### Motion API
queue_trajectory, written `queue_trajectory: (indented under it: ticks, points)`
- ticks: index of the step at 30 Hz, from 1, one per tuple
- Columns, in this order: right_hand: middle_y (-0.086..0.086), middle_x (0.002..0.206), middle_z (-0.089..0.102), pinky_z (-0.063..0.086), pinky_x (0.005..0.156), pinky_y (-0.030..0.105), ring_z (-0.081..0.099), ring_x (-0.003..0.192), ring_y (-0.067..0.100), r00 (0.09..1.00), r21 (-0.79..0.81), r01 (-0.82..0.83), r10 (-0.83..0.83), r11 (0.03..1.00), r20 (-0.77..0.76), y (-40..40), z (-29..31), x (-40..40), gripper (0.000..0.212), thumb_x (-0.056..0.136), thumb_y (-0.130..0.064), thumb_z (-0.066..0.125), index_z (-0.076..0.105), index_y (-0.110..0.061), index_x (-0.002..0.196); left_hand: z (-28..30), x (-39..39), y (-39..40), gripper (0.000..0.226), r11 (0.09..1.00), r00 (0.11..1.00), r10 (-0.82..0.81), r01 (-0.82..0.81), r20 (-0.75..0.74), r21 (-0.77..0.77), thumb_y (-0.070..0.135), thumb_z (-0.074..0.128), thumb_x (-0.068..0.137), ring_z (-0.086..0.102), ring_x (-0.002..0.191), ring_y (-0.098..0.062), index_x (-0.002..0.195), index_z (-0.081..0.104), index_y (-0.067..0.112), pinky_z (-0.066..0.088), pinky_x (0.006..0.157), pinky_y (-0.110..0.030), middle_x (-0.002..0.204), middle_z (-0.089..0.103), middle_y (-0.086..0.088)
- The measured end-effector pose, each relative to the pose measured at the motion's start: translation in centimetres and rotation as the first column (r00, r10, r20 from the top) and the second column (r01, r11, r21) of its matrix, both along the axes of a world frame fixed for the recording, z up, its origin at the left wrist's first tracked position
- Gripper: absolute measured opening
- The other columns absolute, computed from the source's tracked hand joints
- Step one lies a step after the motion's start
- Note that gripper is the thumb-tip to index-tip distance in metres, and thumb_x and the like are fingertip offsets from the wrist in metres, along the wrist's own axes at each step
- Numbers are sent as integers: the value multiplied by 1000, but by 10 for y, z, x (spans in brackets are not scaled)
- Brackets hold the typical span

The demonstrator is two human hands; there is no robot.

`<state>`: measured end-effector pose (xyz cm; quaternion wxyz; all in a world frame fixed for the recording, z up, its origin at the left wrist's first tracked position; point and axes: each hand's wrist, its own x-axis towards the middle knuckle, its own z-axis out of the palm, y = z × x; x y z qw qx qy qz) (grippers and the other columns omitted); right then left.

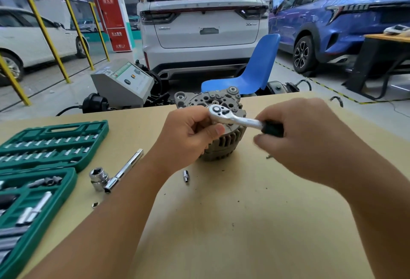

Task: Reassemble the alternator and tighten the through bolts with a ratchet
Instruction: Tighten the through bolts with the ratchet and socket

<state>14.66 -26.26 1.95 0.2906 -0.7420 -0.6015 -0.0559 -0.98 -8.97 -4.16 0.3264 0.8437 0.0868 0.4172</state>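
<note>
Left hand point(188, 132) gripped the alternator point(219, 123); right hand point(295, 136) clutched the ratchet point(233, 116). A socket point(186, 176), bar point(124, 171) and green case point(44, 145) lay nearby.

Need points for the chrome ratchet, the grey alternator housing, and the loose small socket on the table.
chrome ratchet with black grip point(218, 110): head view, on its round head.
grey finned alternator housing point(224, 145): head view, on its slotted side wall.
loose small chrome socket point(186, 176): head view, mid-body, lying on the table.

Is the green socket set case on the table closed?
No, the green socket set case lies open on the table, its rows of sockets showing.
</note>
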Motion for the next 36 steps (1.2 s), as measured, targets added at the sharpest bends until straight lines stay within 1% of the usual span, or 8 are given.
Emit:
queue_trajectory:
  ticks: [4,9,16,19,23,29,34,36]
  points:
    - [0,62,68,53,43,24,64,47,7,880,-237,-374,262,896,-396,-9,6,-17,19,78,-32,75,68,-14,83,0,-1,0,18,999,1000,-15,16,16,-33,9,66,94,59,50,-10,94,72,26,47,50,-20,68,66,9]
    - [-8,79,65,54,70,38,59,76,17,971,40,160,-165,986,174,-1,1,4,23,87,-17,64,72,-33,101,2,-3,3,12,997,996,-59,56,-73,-48,11,67,96,59,52,-14,102,73,19,50,51,-26,71,66,2]
    - [-4,52,59,39,41,22,44,42,5,899,-209,-375,300,903,-319,-6,-2,-24,34,74,-47,78,71,-14,80,0,2,-4,10,999,999,-36,36,5,14,30,69,93,55,55,-13,86,73,25,45,52,-28,69,66,13]
    - [-3,68,69,58,54,40,63,59,15,959,-86,-177,152,981,-238,-2,0,-14,13,78,-22,71,77,-24,89,2,0,-3,9,997,997,-71,71,-5,5,21,70,96,57,55,-7,95,73,30,48,53,-22,71,67,14]
    - [-6,95,69,51,82,42,60,91,24,947,51,209,-215,977,238,4,1,-13,36,86,-20,57,71,-34,116,5,0,-4,23,997,997,-61,63,-39,44,15,69,96,58,57,-4,103,71,36,47,55,-17,74,67,20]
    - [-2,52,57,41,42,29,45,44,13,928,-146,-258,202,955,-314,1,-4,-24,28,75,-39,76,70,-12,75,2,3,-5,17,999,1000,-27,28,-8,22,21,72,93,58,55,-10,83,72,35,48,53,-28,66,65,13]
    - [-3,83,69,54,75,41,60,80,24,973,70,156,-165,985,159,5,-2,-6,27,85,-18,61,75,-32,103,1,-1,0,17,998,998,-48,46,-44,-38,13,69,95,61,51,-13,99,74,29,52,50,-26,72,68,8]
    - [-3,75,68,55,66,37,61,72,17,990,78,95,-102,992,98,5,-2,-7,18,86,-23,64,76,-27,99,0,-1,-1,17,999,999,-39,38,-26,-23,14,69,96,60,50,-13,99,74,30,51,49,-24,71,68,7]
